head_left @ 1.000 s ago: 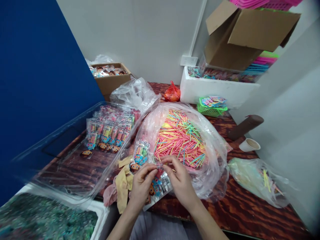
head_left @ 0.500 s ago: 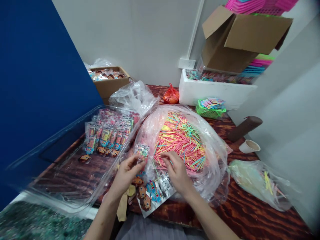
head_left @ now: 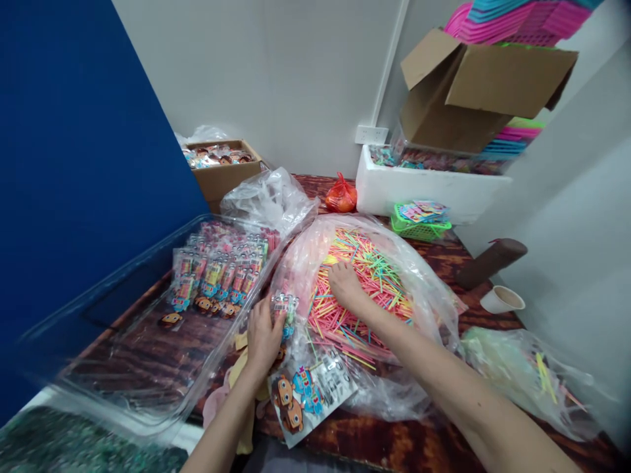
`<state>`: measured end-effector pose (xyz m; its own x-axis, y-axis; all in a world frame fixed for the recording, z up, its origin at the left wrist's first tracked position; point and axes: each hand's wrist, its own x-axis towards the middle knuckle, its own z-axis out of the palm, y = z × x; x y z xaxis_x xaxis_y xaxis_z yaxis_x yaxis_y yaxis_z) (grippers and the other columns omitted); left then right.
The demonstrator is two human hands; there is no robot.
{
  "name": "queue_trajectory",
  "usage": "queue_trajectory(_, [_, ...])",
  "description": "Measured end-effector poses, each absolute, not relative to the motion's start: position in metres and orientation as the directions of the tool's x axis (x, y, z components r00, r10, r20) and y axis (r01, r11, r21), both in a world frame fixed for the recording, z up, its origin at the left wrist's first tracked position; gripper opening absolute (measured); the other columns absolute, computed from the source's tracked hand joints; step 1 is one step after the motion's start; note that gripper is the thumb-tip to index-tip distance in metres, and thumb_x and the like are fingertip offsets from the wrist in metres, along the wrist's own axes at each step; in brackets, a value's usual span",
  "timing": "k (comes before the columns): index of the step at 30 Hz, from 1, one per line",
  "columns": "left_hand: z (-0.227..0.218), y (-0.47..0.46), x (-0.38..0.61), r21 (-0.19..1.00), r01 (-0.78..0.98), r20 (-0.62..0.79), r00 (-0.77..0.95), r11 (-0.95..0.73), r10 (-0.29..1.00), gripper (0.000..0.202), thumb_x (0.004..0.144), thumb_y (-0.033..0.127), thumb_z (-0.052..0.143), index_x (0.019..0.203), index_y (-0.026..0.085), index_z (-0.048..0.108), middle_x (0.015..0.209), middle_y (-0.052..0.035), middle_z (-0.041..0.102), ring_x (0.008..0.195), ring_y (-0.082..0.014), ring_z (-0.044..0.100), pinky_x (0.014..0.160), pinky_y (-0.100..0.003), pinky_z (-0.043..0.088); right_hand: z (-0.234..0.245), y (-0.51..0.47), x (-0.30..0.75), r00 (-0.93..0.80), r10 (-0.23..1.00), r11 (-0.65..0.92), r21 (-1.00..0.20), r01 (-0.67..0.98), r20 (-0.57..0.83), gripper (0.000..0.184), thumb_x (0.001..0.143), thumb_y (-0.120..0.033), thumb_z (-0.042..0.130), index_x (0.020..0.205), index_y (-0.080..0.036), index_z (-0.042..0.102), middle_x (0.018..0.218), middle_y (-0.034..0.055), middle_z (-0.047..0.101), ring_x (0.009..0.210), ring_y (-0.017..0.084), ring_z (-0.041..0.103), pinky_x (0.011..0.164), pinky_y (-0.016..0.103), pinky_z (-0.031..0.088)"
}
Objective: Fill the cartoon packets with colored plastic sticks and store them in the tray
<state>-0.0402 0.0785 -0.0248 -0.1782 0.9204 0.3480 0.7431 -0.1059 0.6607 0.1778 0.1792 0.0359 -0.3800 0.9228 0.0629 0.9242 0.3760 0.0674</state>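
Note:
My right hand point(head_left: 345, 284) is over a heap of thin coloured plastic sticks point(head_left: 367, 322) in a large clear bag point(head_left: 434, 315). Its fingers curl down onto the sticks, and their tips are partly hidden. My left hand point(head_left: 263, 335) is closed at the edge of some small printed packets point(head_left: 286, 307), left of the heap; its fingertips are partly covered. Between my forearms, by the table's front edge, lies a silvery printed pouch point(head_left: 310, 397) with cartoon faces. Several filled packets point(head_left: 217, 269) lie in rows in the clear tray point(head_left: 123, 410) on the left.
A cardboard box point(head_left: 224, 177) of packets stands at the back left. Behind the heap are a red bag of fruit point(head_left: 341, 196), a green basket point(head_left: 421, 228) and a white foam box point(head_left: 428, 190). On the right are a dark bottle point(head_left: 493, 263), a paper cup point(head_left: 503, 300) and a plastic bag point(head_left: 527, 374).
My right hand has moved forward from above the pouch onto the stick heap. My left hand has turned and settled against the small packets. The view has shifted slightly.

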Motion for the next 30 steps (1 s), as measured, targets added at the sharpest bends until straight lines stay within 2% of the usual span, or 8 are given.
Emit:
queue_trajectory(4, [-0.023,0.070,-0.045,0.696,0.712,0.317,-0.193,-0.090,0.929,0.042,0.089,0.035,0.050,0.127,0.018,0.055,0.123,-0.0132,0.058,0.119,-0.0297,0.052,0.102,-0.048,0.041,0.040,0.186,0.182,-0.367,0.930,0.366,0.042,0.930,0.012,0.028,0.089,-0.006,0.040,0.101,-0.008,0.065,0.103,0.0220,0.066,0.100,0.030,0.056,0.085,0.040,0.039])
queue_trajectory(8, [-0.021,0.061,-0.050,0.759,0.647,0.258,-0.199,-0.071,0.945,0.039,0.089,0.037,0.050,0.122,0.019,0.059,0.122,-0.0119,0.058,0.118,-0.0280,0.053,0.102,-0.047,0.041,0.051,0.192,0.199,-0.314,0.949,0.314,-0.042,0.949,-0.013,0.026,0.093,-0.009,0.039,0.106,-0.011,0.061,0.104,0.0190,0.069,0.097,0.026,0.062,0.080,0.033,0.040])
queue_trajectory(11, [-0.017,0.055,-0.052,0.788,0.612,0.232,-0.195,-0.067,0.953,0.038,0.087,0.037,0.052,0.119,0.019,0.060,0.121,-0.0113,0.058,0.118,-0.0283,0.053,0.103,-0.048,0.040,0.060,0.198,0.211,-0.267,0.963,0.260,-0.145,0.955,-0.027,0.020,0.094,-0.015,0.043,0.105,-0.014,0.059,0.101,0.0175,0.071,0.095,0.025,0.064,0.076,0.031,0.040])
queue_trajectory(15, [-0.012,0.050,-0.050,0.812,0.579,0.239,-0.211,-0.076,0.948,0.033,0.086,0.037,0.053,0.113,0.021,0.064,0.119,-0.0107,0.059,0.117,-0.0290,0.054,0.103,-0.050,0.041,0.069,0.210,0.221,-0.209,0.977,0.184,-0.361,0.914,-0.031,0.011,0.092,-0.019,0.048,0.096,-0.017,0.058,0.096,0.0112,0.072,0.090,0.022,0.064,0.073,0.027,0.040])
queue_trajectory(18, [-0.010,0.045,-0.048,0.798,0.597,0.244,-0.191,-0.085,0.951,0.032,0.086,0.036,0.054,0.112,0.021,0.064,0.119,-0.0104,0.058,0.116,-0.0292,0.054,0.102,-0.050,0.042,0.073,0.216,0.223,-0.187,0.981,0.133,-0.557,0.820,-0.042,0.011,0.089,-0.014,0.048,0.082,-0.018,0.055,0.077,0.0036,0.071,0.077,0.017,0.063,0.070,0.024,0.041])
queue_trajectory(23, [-0.007,0.039,-0.045,0.753,0.651,0.246,-0.146,-0.095,0.958,0.033,0.088,0.034,0.052,0.115,0.020,0.063,0.121,-0.0110,0.057,0.116,-0.0291,0.054,0.101,-0.050,0.042,0.076,0.204,0.229,-0.173,0.979,0.006,-0.832,0.555,-0.109,0.020,0.087,-0.014,0.048,0.068,-0.022,0.043,0.051,-0.0059,0.056,0.052,0.011,0.056,0.057,0.021,0.041])
queue_trajectory(26, [-0.002,0.037,-0.042,0.740,0.662,0.268,-0.131,-0.117,0.954,0.031,0.088,0.032,0.051,0.115,0.021,0.063,0.122,-0.0101,0.057,0.118,-0.0288,0.053,0.102,-0.049,0.041,0.078,0.186,0.236,-0.203,0.962,-0.094,-0.922,0.375,-0.181,0.022,0.085,-0.024,0.055,0.068,-0.022,0.041,0.048,-0.0081,0.053,0.045,0.010,0.053,0.050,0.020,0.041])
queue_trajectory(30, [0.010,0.037,-0.032,0.728,0.668,0.305,-0.113,-0.155,0.946,0.030,0.089,0.030,0.052,0.115,0.023,0.062,0.125,-0.0088,0.056,0.122,-0.0276,0.050,0.105,-0.047,0.039,0.071,0.156,0.245,-0.270,0.919,-0.242,-0.951,0.191,-0.288,0.027,0.077,-0.036,0.067,0.068,-0.021,0.046,0.052,-0.0066,0.056,0.046,0.011,0.056,0.050,0.023,0.047])
